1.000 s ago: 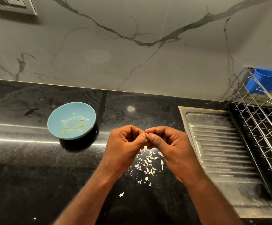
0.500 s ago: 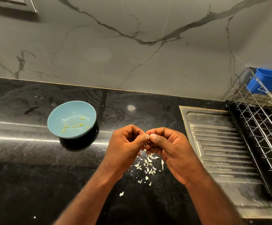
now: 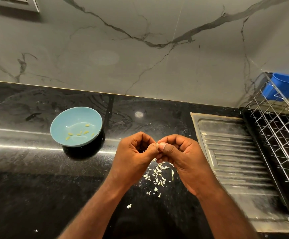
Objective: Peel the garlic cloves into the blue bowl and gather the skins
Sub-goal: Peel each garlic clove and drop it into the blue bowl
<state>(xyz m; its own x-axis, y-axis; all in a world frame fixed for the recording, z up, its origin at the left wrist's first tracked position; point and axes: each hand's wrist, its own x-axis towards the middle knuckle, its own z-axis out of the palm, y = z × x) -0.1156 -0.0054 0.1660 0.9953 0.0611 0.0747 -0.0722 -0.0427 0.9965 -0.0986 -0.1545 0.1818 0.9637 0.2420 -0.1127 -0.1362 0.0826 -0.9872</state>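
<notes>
Two bare hands meet above a black counter (image 3: pixel 28 178); the left grip (image 3: pixel 135 152) and the right grip (image 3: pixel 180 156) together pinch one small garlic clove (image 3: pixel 157 144) between thumbs and fingertips; papery skins (image 3: pixel 157 173) lie scattered on the counter just beneath; the blue bowl (image 3: pixel 57 121), apart to the left, holds a few peeled cloves (image 3: pixel 81 132); the clove is probably light, firm and slippery, its skin brittle; best held at its ends.

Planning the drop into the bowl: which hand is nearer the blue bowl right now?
Left. The left hand is just right of the blue bowl, with a short gap between them; the right hand is beyond it, farther right. Both pinch the garlic clove.
</notes>
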